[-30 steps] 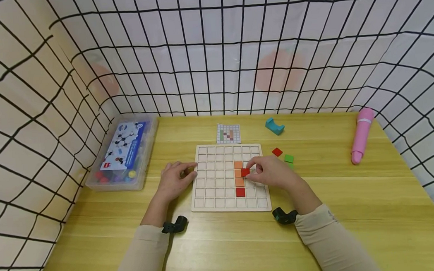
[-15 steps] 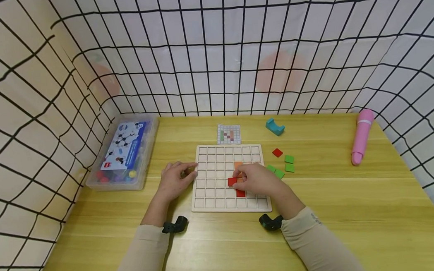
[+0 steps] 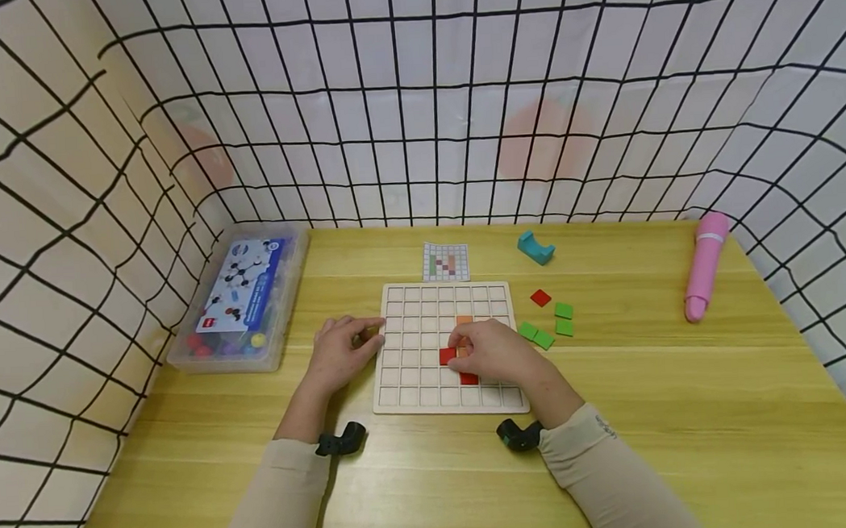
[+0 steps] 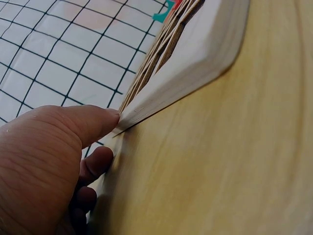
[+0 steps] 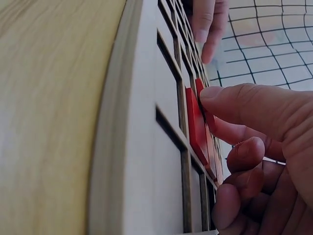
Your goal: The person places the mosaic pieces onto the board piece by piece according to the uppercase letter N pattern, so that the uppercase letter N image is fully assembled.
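Observation:
My right hand [image 3: 497,352] pinches a small red square tile [image 3: 446,357] between thumb and index finger, low over the gridded wooden board [image 3: 409,396]. In the right wrist view the pinched tile sits right at the grid, just behind another red tile [image 5: 196,127] set in a cell. Orange tiles, one of them [image 3: 464,320] at the top, form a column above that set red tile, partly hidden by the hand. At the board's left edge rests my left hand [image 3: 337,354], its thumb [image 4: 98,125] straight and touching the side of the board.
Right of the board lie several green tiles [image 3: 563,310] and a red tile [image 3: 541,298]. Behind it are a printed pattern card [image 3: 446,262] and a teal curved block [image 3: 536,247]. A clear plastic box [image 3: 290,304] stands left; a pink microphone-shaped toy [image 3: 707,267] lies far right.
My right hand has carried the red tile leftward and toward me, across the orange column to its left side, uncovering green tiles on the table. The left hand has stayed still.

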{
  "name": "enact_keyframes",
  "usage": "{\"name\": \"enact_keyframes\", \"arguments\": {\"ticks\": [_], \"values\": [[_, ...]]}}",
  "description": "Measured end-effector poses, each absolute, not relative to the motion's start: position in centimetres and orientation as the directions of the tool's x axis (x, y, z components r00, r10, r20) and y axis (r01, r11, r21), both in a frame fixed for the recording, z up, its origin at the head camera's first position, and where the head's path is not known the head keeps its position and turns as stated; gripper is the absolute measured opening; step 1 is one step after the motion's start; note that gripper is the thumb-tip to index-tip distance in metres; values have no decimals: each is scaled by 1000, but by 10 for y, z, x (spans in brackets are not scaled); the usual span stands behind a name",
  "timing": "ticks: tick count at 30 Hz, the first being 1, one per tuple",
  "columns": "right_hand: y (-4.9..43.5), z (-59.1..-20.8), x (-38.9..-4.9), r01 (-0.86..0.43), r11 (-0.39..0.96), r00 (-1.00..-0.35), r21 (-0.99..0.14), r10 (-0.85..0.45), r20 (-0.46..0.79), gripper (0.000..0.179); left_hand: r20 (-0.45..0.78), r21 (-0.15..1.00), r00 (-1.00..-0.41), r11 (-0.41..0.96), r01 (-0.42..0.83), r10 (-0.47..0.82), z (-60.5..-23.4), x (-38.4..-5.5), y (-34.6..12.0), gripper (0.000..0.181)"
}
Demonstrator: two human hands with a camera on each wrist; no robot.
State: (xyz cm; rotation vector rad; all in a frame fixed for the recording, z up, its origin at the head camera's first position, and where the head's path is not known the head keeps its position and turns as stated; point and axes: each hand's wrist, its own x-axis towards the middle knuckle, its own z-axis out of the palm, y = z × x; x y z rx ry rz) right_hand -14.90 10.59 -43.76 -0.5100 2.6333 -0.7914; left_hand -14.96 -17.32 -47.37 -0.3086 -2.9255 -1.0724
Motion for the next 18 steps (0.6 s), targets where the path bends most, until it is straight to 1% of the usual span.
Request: {"name": "enact_keyframes", "arguments": {"ticks": [7,18], "values": [[107,-437,-150,-237,782,-875,-577,-430,-223,20,88,638,-979,745,195,181,-474,-149,-173,33],[121,-435,-158,-202,788,-898,-581,-386,-210,19,84,641,-980,743,193,183,-475,-150,-174,34]]}}
